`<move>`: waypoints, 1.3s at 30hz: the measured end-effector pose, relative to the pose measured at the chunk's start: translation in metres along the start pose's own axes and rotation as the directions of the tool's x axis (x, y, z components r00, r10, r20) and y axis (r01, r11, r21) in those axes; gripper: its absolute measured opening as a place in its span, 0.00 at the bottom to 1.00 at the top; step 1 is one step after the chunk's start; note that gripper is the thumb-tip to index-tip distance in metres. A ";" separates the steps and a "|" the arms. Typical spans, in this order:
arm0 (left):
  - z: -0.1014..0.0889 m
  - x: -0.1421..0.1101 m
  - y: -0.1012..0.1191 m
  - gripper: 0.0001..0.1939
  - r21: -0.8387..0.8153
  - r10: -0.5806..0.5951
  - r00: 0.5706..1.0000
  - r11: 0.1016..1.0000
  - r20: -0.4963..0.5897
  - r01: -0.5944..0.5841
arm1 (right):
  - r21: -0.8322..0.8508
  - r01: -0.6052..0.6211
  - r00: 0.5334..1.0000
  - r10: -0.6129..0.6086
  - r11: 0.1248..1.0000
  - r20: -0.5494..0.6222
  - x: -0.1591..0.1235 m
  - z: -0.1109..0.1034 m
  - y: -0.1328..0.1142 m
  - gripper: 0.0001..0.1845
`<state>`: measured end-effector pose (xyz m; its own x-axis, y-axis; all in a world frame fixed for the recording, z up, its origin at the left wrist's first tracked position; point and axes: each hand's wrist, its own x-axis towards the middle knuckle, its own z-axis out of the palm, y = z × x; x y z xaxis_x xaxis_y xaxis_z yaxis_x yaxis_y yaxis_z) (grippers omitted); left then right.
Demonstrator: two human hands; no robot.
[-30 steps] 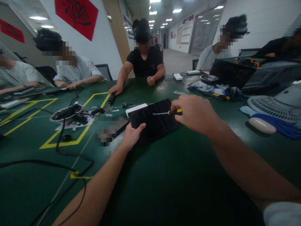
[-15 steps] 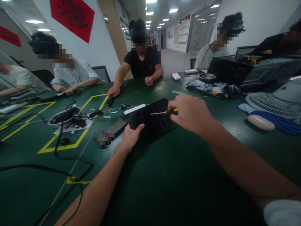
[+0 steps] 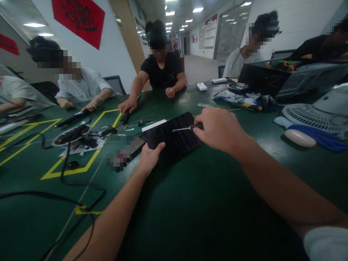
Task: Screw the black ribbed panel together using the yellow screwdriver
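My left hand (image 3: 150, 156) grips the near left corner of a flat black panel (image 3: 176, 145), thumb on top; its other fingers are hidden underneath. The panel looks ribbed on its upper side, and its exact kind is unclear. My right hand (image 3: 217, 128) pinches the yellow-and-black handle of a screwdriver (image 3: 185, 128). The metal shaft points left across the panel. Its tip shows a small blob, perhaps a screw, over the panel; contact cannot be made out. Behind the panel's far left edge lies a white strip-shaped object (image 3: 154, 125).
Left of the panel lies a partly blurred flat device (image 3: 130, 152). Further left are a dish of black parts (image 3: 72, 135), cables and yellow tape. On the right sit a fan (image 3: 307, 116), a blue glove (image 3: 320, 137) and a computer mouse (image 3: 299, 138). Several people sit around the table.
The whole view has shifted slightly, so things appear further left. Both hands keep their holds on panel and screwdriver. The handle shows less yellow now, so the screwdriver seems turned a little.
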<state>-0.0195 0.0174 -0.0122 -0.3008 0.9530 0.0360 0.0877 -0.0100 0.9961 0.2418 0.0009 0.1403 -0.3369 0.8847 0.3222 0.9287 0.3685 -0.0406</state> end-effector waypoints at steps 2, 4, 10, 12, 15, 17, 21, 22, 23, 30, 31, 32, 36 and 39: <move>0.000 0.000 0.000 0.27 -0.001 0.001 1.000 1.000 0.005 -0.001 | -0.010 0.001 1.000 -0.001 1.000 0.012 0.001 0.003 0.000 0.17; 0.000 -0.001 0.001 0.28 -0.009 0.009 1.000 1.000 0.016 -0.008 | 0.006 0.006 1.000 -0.006 1.000 0.025 0.002 0.005 0.000 0.16; 0.000 -0.003 0.003 0.30 0.023 -0.012 1.000 1.000 0.022 0.011 | 0.090 0.028 1.000 -0.028 0.996 -0.006 0.001 -0.002 0.006 0.14; 0.000 -0.003 0.004 0.30 0.019 -0.016 0.999 1.000 0.029 0.016 | 0.137 0.029 0.998 -0.020 0.990 -0.060 0.000 -0.008 0.010 0.14; 0.000 -0.002 0.003 0.30 0.007 -0.013 0.999 1.000 0.038 0.013 | 0.183 0.080 0.993 -0.061 0.980 -0.104 -0.002 -0.013 0.016 0.11; 0.000 -0.002 0.002 0.30 0.022 -0.012 0.999 1.000 0.034 0.011 | 0.173 0.121 0.989 -0.103 0.978 -0.109 -0.001 -0.012 0.019 0.10; -0.001 -0.001 0.001 0.29 0.033 0.015 0.999 0.999 0.043 -0.016 | 0.142 0.128 0.988 -0.113 0.982 -0.108 0.001 -0.005 0.020 0.13; -0.001 -0.001 0.001 0.29 0.028 0.020 0.999 0.999 0.046 -0.021 | 0.142 0.121 0.989 -0.107 0.982 -0.104 0.002 -0.004 0.020 0.13; -0.001 -0.001 0.001 0.29 0.026 0.020 0.999 0.999 0.046 -0.021 | 0.142 0.116 0.990 -0.102 0.983 -0.100 0.002 -0.003 0.019 0.13; 0.001 -0.003 0.004 0.28 0.016 0.008 0.999 1.000 0.048 -0.009 | 0.146 0.111 0.992 -0.101 0.983 -0.074 0.002 -0.004 0.018 0.14; 0.001 -0.003 0.005 0.28 0.018 0.009 0.999 1.000 0.045 -0.010 | 0.147 0.110 0.992 -0.100 0.983 -0.072 0.002 -0.004 0.018 0.14; 0.001 -0.003 0.005 0.28 0.020 0.010 0.999 1.000 0.044 -0.011 | 0.149 0.108 0.993 -0.099 0.983 -0.071 0.002 -0.004 0.018 0.14; 0.000 -0.003 0.005 0.29 0.017 0.007 0.999 1.000 0.047 -0.008 | 0.153 0.110 0.993 -0.101 0.982 -0.063 0.002 -0.003 0.017 0.15; 0.000 -0.002 0.004 0.30 0.009 0.002 0.999 1.000 0.046 -0.002 | 0.142 0.108 0.993 -0.101 0.984 -0.057 0.003 -0.002 0.016 0.14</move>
<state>-0.0186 0.0150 -0.0086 -0.2562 0.9660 0.0338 0.0969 -0.0091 0.9953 0.2559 0.0087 0.1430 -0.4192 0.8254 0.3781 0.8556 0.4985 -0.1394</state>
